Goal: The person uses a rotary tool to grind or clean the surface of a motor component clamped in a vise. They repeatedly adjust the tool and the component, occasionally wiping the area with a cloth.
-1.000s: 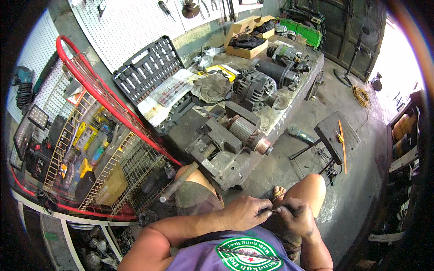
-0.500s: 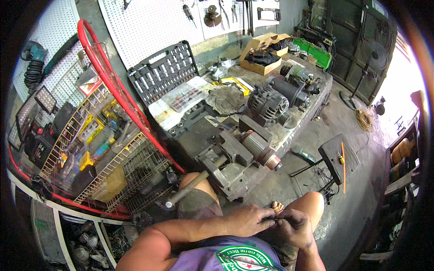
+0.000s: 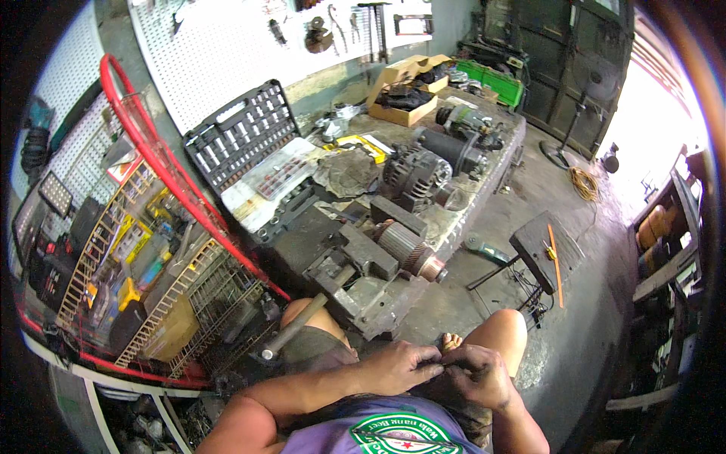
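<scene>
Over my lap, my left hand [image 3: 404,365] and my right hand [image 3: 481,376] meet with fingertips pinched together. Whatever lies between the fingers is too small and dark to make out. In front of my knees, a bench vise [image 3: 355,265] grips a motor armature [image 3: 401,246], its copper commutator end pointing toward the right. The vise's handle bar [image 3: 302,321] slants down toward my left thigh. Neither hand touches the vise or the armature.
Behind the vise on the workbench lie an alternator [image 3: 416,175], a starter motor [image 3: 451,151] and an open socket set [image 3: 246,129]. A red-framed rack [image 3: 162,170] stands at the left. On the right are a small stool [image 3: 546,246] and a standing fan [image 3: 578,113].
The whole view has shifted, so the bench and its things sit farther left in the picture. My hands stay together over my lap, fingers still pinched.
</scene>
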`<state>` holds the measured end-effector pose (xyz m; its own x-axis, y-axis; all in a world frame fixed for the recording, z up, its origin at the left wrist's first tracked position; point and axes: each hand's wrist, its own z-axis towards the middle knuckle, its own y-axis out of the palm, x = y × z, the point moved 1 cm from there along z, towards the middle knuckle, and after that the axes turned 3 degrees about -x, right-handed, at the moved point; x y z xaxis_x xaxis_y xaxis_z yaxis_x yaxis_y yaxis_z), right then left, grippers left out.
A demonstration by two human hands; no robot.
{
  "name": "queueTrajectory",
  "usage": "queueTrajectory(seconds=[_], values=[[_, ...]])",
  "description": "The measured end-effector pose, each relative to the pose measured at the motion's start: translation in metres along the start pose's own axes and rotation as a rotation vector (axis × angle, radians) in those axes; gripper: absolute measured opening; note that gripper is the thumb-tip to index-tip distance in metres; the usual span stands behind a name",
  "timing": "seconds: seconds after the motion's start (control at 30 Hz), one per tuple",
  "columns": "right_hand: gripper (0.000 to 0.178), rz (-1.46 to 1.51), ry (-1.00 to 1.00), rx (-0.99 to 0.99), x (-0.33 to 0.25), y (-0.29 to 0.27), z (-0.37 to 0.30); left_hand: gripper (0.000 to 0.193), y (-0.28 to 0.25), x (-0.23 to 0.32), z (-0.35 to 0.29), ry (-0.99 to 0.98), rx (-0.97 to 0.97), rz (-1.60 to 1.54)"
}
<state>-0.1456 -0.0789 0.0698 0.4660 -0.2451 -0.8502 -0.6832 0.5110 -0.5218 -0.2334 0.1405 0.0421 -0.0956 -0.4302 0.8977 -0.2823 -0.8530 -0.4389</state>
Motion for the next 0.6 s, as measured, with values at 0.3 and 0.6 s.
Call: queueTrajectory(seconds=[0.3,0.6], values=[[0.010,-0.023,0.085,-0.009,0.011,-0.003,-0.008,0.029,0.011,0.003,0.009,0.016,0.004,0.068],[0.013,0.102,-0.056,0.063,0.021,-0.001,-0.013,0.035,0.012,0.007,0.011,-0.071,-0.025,0.068]])
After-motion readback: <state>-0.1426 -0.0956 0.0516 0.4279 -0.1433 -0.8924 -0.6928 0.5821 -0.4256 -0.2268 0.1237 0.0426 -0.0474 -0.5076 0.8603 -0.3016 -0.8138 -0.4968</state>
